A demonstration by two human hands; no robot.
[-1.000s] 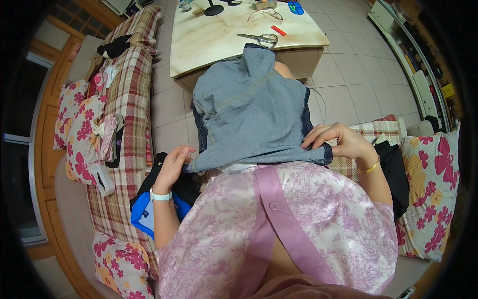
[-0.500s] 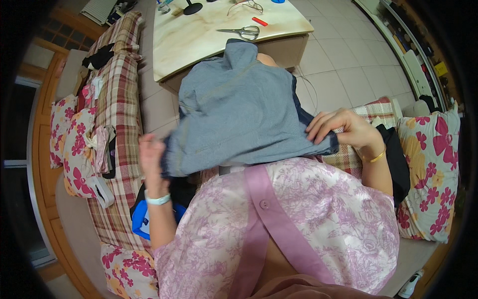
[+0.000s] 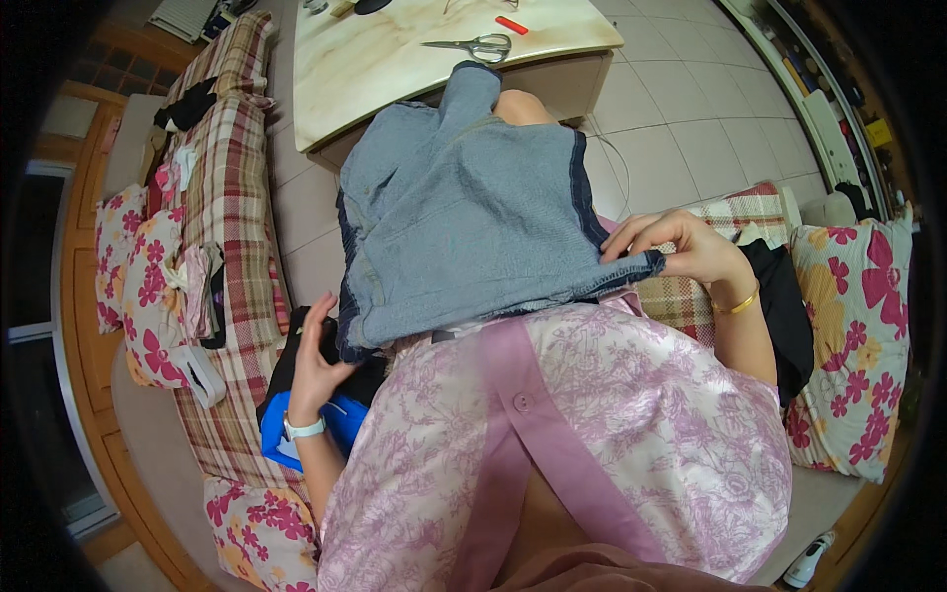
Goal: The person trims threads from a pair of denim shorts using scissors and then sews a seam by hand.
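So the grey-blue denim garment (image 3: 464, 217) is spread over your lap and knees; its long axis runs from its hem by your waist out toward 12 o'clock, where a narrower end reaches the edge of the pale table (image 3: 395, 69). Your right hand (image 3: 691, 247) is pinched shut on the hem corner at about 3 o'clock of the cloth; that's the hand actually in contact, so it's the nearer one. Your left hand (image 3: 316, 360) sits at roughly 8 o'clock, just beside the opposite hem corner; fingers curled, but I can't tell if they grip the denim or the dark stuff under it. Hands are well apart, one at each end of the hem; scissors (image 3: 473, 45) lie on the table past the far end.
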